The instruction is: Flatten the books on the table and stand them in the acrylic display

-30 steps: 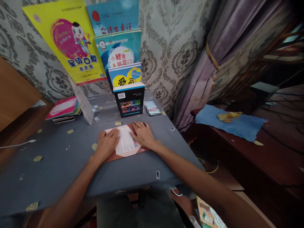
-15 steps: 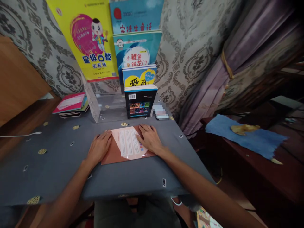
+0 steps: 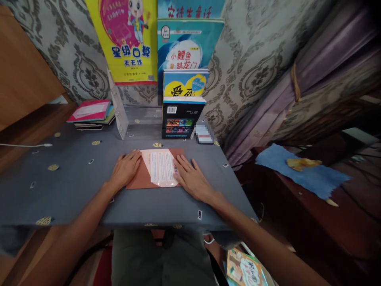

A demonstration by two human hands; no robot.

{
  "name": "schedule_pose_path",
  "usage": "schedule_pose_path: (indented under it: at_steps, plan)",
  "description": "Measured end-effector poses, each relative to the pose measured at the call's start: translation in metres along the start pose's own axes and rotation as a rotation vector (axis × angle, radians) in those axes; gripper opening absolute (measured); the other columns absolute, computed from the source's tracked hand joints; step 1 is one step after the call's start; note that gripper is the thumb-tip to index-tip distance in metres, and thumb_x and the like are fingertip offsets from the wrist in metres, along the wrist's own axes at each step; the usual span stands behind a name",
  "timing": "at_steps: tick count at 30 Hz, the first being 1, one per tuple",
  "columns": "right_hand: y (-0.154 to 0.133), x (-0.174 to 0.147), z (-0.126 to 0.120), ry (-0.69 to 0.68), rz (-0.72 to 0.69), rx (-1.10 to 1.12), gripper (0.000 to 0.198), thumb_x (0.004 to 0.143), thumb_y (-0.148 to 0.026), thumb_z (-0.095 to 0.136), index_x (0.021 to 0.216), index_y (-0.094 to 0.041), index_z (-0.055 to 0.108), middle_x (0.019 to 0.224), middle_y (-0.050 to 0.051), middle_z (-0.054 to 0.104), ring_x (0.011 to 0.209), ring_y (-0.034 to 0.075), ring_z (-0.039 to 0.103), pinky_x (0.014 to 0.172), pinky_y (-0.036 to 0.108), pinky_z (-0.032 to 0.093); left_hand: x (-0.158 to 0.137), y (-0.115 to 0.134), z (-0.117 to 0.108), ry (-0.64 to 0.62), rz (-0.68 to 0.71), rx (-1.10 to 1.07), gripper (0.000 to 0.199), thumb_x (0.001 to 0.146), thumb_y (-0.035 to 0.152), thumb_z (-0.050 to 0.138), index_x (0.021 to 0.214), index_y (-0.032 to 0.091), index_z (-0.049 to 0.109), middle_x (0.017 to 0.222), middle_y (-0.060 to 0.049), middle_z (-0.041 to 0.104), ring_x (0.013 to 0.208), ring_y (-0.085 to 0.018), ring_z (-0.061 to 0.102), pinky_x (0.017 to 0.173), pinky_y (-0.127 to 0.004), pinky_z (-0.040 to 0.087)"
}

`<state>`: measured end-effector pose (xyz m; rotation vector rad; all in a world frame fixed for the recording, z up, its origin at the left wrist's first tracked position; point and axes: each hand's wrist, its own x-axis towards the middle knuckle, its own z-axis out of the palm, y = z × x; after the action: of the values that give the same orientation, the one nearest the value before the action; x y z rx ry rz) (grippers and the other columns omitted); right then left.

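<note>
A thin brown and pink book (image 3: 162,169) with a white text panel lies flat on the grey tablecloth. My left hand (image 3: 126,169) rests along its left edge, fingers stretched out. Across its right edge lies my right hand (image 3: 195,178), palm down with the fingers apart. Behind the book stands a clear rack (image 3: 119,111) holding upright books: a black book (image 3: 183,119) in front, then a yellow and blue book (image 3: 186,84), a teal book (image 3: 190,41) and a tall yellow workbook (image 3: 127,47).
A stack of books (image 3: 91,113) lies at the back left, near a white cable (image 3: 26,145). Beside the rack is a blurred-out small item (image 3: 204,134). To the right, a blue cloth (image 3: 300,171) covers part of a dark red surface. Below the table sits a colourful book (image 3: 245,268).
The camera view has tilted downward, so more of my lap and the book below show. My right hand has slid slightly right on the book, uncovering more of its right side.
</note>
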<state>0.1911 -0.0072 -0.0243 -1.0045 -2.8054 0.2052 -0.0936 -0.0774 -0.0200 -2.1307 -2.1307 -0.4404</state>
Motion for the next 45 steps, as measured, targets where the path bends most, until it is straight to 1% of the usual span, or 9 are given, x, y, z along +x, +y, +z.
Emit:
schedule_pose_path:
  at_steps: [4,8,12,17,21,27,31,38,45]
  plan:
    - [-0.017,-0.025,0.002,0.005,-0.071,-0.026,0.057,0.105,-0.039,0.034,0.156,-0.013,0.033,0.162,0.015,0.034,0.153,0.027,0.026,0.123,0.058,0.022,-0.001,0.000,0.002,-0.007,0.005,-0.001,0.045,0.102,0.026,0.029,0.136,0.016,0.056,0.147,-0.016,0.056,0.138,-0.029,0.051,0.112,-0.055,0.039]
    - [-0.046,-0.031,0.003,0.009,-0.118,-0.035,0.060,0.104,-0.040,0.041,0.154,-0.007,0.037,0.159,0.018,0.037,0.152,0.029,0.028,0.124,0.055,0.024,-0.001,0.000,0.002,-0.021,0.007,0.002,0.044,0.103,0.025,0.030,0.136,0.013,0.055,0.148,-0.016,0.055,0.139,-0.029,0.050,0.113,-0.053,0.038]
    - [-0.082,-0.018,0.006,-0.013,-0.193,-0.002,0.061,0.104,-0.044,0.042,0.153,-0.008,0.038,0.160,0.016,0.037,0.152,0.028,0.029,0.125,0.055,0.023,0.000,0.000,0.001,-0.009,0.010,-0.005,0.044,0.102,0.025,0.031,0.135,0.012,0.057,0.146,-0.016,0.057,0.136,-0.029,0.053,0.111,-0.050,0.040]
    - [-0.128,0.005,0.010,-0.008,-0.363,0.055,0.061,0.104,-0.048,0.042,0.151,-0.010,0.041,0.160,0.012,0.040,0.151,0.029,0.030,0.123,0.056,0.026,0.003,-0.004,-0.002,-0.009,0.036,-0.013,0.042,0.101,0.026,0.033,0.132,0.014,0.059,0.143,-0.015,0.060,0.131,-0.029,0.057,0.111,-0.049,0.042]
    - [-0.143,0.016,0.012,-0.002,-0.410,0.047,0.059,0.104,-0.049,0.041,0.149,-0.010,0.044,0.159,0.013,0.041,0.149,0.029,0.034,0.123,0.055,0.025,0.004,-0.008,-0.003,-0.019,0.053,-0.044,0.042,0.099,0.026,0.036,0.132,0.015,0.060,0.141,-0.013,0.062,0.131,-0.027,0.057,0.113,-0.047,0.041]
    - [-0.138,0.016,0.017,0.026,-0.423,0.089,0.057,0.105,-0.049,0.039,0.149,-0.013,0.045,0.158,0.010,0.044,0.150,0.027,0.031,0.125,0.052,0.021,0.003,-0.009,-0.002,0.003,0.057,-0.077,0.042,0.099,0.025,0.034,0.131,0.016,0.060,0.141,-0.012,0.062,0.132,-0.027,0.056,0.113,-0.048,0.041]
    - [-0.126,0.010,0.015,-0.008,-0.452,0.124,0.057,0.104,-0.047,0.043,0.150,-0.012,0.043,0.159,0.011,0.042,0.150,0.025,0.031,0.125,0.051,0.023,0.002,-0.010,0.000,0.001,0.062,-0.073,0.043,0.099,0.025,0.032,0.130,0.014,0.061,0.142,-0.014,0.061,0.132,-0.027,0.055,0.112,-0.048,0.042]
    - [-0.073,-0.021,0.005,-0.037,-0.317,0.104,0.059,0.104,-0.039,0.045,0.152,-0.008,0.038,0.160,0.017,0.038,0.152,0.026,0.028,0.125,0.052,0.026,0.000,-0.012,0.002,0.007,0.054,-0.076,0.044,0.100,0.027,0.032,0.133,0.017,0.059,0.144,-0.012,0.060,0.136,-0.026,0.053,0.113,-0.047,0.041]
    - [-0.023,-0.056,-0.002,0.015,-0.158,0.073,0.062,0.103,-0.035,0.045,0.159,-0.018,0.027,0.162,0.013,0.034,0.153,0.025,0.026,0.123,0.052,0.031,0.001,-0.012,0.000,-0.012,0.060,-0.053,0.044,0.101,0.028,0.031,0.132,0.016,0.059,0.144,-0.013,0.059,0.135,-0.029,0.053,0.111,-0.051,0.041]
